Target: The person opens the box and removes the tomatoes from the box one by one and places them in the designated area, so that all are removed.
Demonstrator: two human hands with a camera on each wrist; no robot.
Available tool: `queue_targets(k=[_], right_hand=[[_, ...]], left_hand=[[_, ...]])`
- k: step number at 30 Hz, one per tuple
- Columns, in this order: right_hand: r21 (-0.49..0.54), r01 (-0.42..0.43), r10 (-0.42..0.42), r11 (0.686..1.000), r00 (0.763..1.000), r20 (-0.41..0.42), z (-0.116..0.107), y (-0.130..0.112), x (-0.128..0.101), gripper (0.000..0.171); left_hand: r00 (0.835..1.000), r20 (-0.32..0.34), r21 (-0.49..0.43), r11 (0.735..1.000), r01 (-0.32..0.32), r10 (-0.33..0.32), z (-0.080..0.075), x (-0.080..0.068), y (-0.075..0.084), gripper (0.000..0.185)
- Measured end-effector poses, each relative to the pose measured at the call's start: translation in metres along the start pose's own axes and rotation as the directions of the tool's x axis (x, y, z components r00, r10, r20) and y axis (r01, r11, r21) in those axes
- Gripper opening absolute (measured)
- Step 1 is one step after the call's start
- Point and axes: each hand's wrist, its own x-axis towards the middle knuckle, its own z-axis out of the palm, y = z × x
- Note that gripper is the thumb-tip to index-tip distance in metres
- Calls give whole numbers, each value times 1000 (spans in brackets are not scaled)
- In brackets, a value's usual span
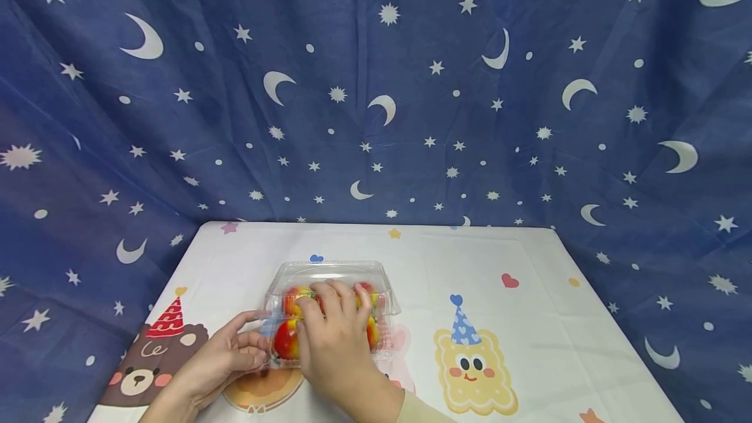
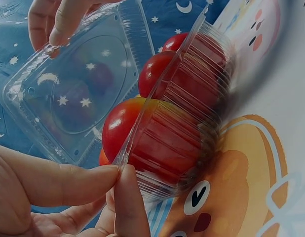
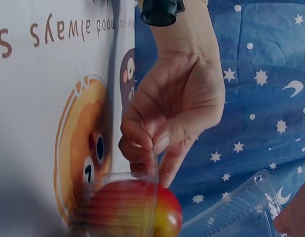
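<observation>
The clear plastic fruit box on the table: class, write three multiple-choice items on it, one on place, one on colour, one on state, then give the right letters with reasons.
1. Where does the clear plastic box stand?
A. on the white cartoon tablecloth
B. on the blue star curtain
C. on a shelf

2. What colour are the fruits in it?
A. green
B. red with yellow
C. purple

3. How is the lid?
A. sealed flat
B. missing
C. hinged open

Answers: 1 A, the head view shows the box on the white cloth by the printed figures. 2 B, the left wrist view shows red skins shading to yellow. 3 C, the lid stands back from the tray; the left hand pinches the tray's rim, and the right hand has fingers at the lid's edge.
</observation>
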Motion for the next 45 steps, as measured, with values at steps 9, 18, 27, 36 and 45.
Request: queue_targets(k=[9,18,27,36,45], right_hand=[[13,-16,17,1000,1000,-23,-5,8,3,38],[19,-51,52,999,997,-49,-9,17,7,38],[8,-76,76,997,992,-96,-13,24,10,36],[33,-125,128,992,985,-113,-17,33,13,45],[88,-196,203,977,975,-87,-24,45,16,43]], left_hand=[[1000,5,17,1000,-5,5,0,-1,-1,89],[999,26,-7,999,-38,39,-3,0,-3,76],[1000,7,1,1000,-3,3,-1,-1,0,84],[999,18,-12,1000,-27,28,-2,1,-3,78],[1000,14,1,1000,-10,10,0,-1,0,85]])
